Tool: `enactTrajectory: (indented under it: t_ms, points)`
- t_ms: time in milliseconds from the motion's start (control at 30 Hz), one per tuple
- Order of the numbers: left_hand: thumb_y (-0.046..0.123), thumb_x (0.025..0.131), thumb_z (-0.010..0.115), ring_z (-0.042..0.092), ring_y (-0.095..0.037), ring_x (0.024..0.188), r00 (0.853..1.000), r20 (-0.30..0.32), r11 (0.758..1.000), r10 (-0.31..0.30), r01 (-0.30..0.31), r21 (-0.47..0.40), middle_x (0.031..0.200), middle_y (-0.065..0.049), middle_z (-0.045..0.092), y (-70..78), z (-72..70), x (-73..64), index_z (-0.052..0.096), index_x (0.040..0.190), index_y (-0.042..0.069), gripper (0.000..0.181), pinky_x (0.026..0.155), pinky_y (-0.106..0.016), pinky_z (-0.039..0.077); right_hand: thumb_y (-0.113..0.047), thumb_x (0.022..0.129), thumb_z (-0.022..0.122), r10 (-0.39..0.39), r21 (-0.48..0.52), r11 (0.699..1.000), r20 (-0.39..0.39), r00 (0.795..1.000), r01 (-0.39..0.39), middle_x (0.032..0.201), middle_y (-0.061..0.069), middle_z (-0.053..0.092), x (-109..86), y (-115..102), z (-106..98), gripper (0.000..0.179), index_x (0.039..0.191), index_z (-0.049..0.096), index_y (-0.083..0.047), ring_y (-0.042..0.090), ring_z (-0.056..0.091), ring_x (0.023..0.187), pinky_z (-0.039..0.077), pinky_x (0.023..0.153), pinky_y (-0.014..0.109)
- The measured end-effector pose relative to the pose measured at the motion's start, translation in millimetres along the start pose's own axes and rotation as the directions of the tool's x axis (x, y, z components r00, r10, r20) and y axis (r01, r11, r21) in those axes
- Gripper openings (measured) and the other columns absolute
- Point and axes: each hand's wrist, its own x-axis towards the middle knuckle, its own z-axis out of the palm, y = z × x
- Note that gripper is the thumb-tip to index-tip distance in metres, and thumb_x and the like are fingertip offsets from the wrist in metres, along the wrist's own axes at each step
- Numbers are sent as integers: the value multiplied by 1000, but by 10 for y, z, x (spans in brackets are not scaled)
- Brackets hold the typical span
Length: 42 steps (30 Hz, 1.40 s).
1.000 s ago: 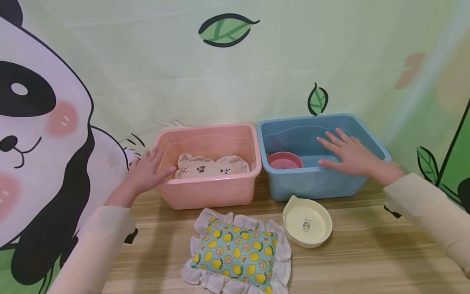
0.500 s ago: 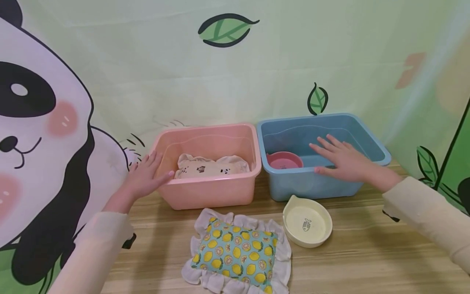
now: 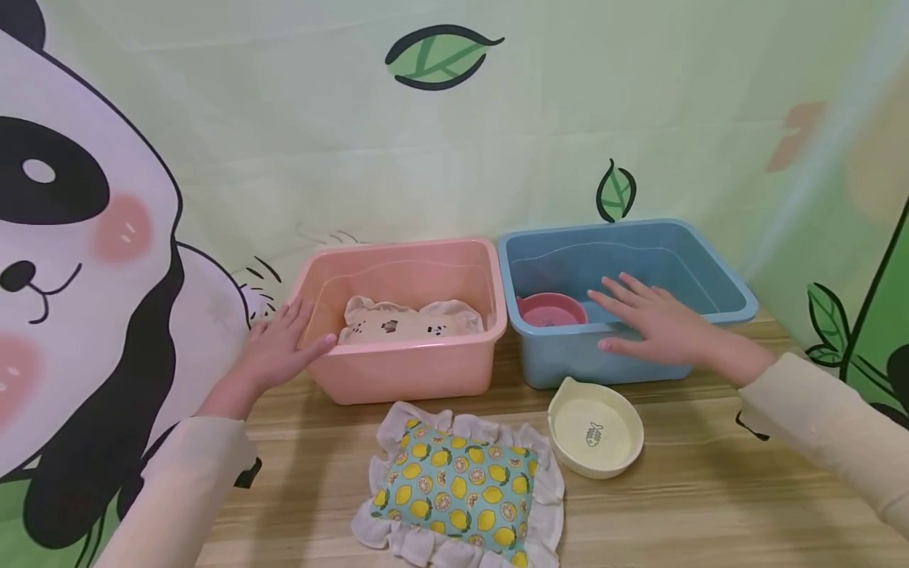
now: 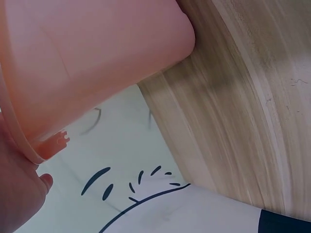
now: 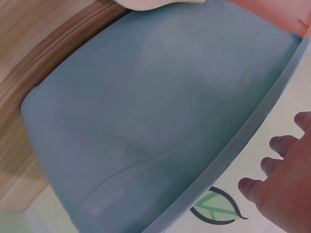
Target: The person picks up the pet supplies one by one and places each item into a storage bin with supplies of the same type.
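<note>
My left hand (image 3: pixel 280 347), fingers straight, is at the left rim of the pink bin (image 3: pixel 405 371); the left wrist view shows it right by that rim too. Inside the pink bin lies a cream ruffled pillow (image 3: pixel 398 326) with small animal prints. With fingers spread, my right hand (image 3: pixel 656 323) hovers over the front rim of the blue bin (image 3: pixel 568 351) and holds nothing. A round pink dish (image 3: pixel 552 309) sits in the blue bin's left part. On the table in front are a lemon-print pillow (image 3: pixel 458 489) with a white frill and a cream dish (image 3: pixel 596 434) with a fishbone print.
Both bins stand side by side on a wood-grain table (image 3: pixel 682 505), close to a pale green backdrop (image 3: pixel 319 134) printed with leaves. A large printed panda (image 3: pixel 78 181) covers the left side of it.
My right hand has moved left and slightly toward me over the blue bin. My left hand has stayed nearly still at the pink bin's rim. Pillows, dishes and bins have kept their places.
</note>
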Motion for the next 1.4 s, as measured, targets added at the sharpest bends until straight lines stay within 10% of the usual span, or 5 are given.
enactTrajectory:
  t_ms: [1400]
  points:
    - [69,79,36,23,-49,124,992,-93,995,-90,86,-41,139,-33,20,-43,40,-151,15,136,-11,100,99,-60,23,-53,81,52,-184,51,981,-35,982,186,146,12,24,-148,-378,158,74,140,26,-18,36,18,133,24,100,57]
